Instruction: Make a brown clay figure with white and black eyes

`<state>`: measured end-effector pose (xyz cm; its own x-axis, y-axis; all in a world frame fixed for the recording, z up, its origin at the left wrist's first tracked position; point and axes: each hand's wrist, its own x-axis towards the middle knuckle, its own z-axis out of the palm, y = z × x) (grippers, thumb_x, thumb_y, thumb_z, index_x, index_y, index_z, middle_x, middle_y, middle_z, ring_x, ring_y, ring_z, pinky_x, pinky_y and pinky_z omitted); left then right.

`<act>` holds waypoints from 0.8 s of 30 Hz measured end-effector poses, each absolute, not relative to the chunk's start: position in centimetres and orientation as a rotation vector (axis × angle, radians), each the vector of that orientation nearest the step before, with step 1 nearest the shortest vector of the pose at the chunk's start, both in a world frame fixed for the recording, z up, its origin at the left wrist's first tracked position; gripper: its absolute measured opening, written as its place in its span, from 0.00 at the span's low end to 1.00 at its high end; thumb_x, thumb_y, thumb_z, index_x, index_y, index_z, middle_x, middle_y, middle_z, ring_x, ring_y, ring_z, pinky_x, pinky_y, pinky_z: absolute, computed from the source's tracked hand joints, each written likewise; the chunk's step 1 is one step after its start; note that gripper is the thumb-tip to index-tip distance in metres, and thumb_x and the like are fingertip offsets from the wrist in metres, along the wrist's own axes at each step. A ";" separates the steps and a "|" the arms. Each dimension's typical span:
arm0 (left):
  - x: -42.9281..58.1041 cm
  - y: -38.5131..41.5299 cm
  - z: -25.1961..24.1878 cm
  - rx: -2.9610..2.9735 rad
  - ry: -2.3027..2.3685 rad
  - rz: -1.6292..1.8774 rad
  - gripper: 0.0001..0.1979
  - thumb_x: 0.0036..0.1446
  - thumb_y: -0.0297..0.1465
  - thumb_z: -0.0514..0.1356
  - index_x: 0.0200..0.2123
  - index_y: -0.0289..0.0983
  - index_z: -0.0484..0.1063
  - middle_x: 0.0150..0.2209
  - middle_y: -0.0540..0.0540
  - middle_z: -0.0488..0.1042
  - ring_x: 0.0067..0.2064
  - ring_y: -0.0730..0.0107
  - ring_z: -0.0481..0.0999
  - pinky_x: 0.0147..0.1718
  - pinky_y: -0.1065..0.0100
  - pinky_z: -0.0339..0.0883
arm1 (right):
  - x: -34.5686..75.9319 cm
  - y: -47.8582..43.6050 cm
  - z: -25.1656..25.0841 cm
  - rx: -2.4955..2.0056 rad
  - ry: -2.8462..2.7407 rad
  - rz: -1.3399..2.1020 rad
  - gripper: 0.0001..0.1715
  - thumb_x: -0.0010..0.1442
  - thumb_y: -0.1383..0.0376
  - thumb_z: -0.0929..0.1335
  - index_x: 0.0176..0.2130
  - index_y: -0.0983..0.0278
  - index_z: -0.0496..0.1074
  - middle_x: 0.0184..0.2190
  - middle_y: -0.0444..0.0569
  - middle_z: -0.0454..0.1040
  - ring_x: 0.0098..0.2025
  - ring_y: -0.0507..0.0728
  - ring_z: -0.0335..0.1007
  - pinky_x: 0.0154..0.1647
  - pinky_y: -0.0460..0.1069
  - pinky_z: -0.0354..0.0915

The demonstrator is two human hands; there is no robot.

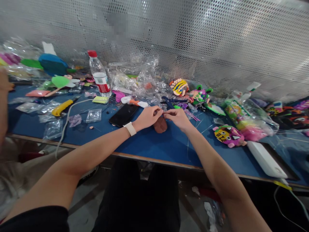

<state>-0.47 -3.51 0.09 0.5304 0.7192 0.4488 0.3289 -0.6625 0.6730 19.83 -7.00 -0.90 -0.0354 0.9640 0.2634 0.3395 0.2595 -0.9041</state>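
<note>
A brown oval piece that looks like modelling clay (160, 125) lies on the blue table right below my hands. My left hand (152, 115), with a pale band on its wrist, has its fingertips pinched together at the top of the brown piece. My right hand (176, 116) meets it there, thumb and forefinger pressed together. Whatever sits between the fingertips is too small to make out. Left of my left hand lies a black phone (124, 114). Just beyond the hands are dark-handled scissors (167, 101).
A water bottle (99, 75), a yellow utility knife (63, 107) and small plastic bags (94, 115) are on the left. Colourful clay figures (229, 136) and a white device (266, 159) lie right. A perforated metal panel (154, 35) stands behind. Another person's arm shows far left.
</note>
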 end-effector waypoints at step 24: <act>-2.4 -0.8 -0.8 2.959 1.063 0.711 0.13 0.63 0.25 0.59 0.48 0.30 0.80 0.47 0.33 0.77 0.49 0.49 0.75 0.49 0.54 0.70 | 21.0 -6.3 -1.8 -1.382 -1.860 0.298 0.09 0.63 0.59 0.71 0.38 0.58 0.83 0.38 0.51 0.85 0.39 0.62 0.79 0.44 0.59 0.73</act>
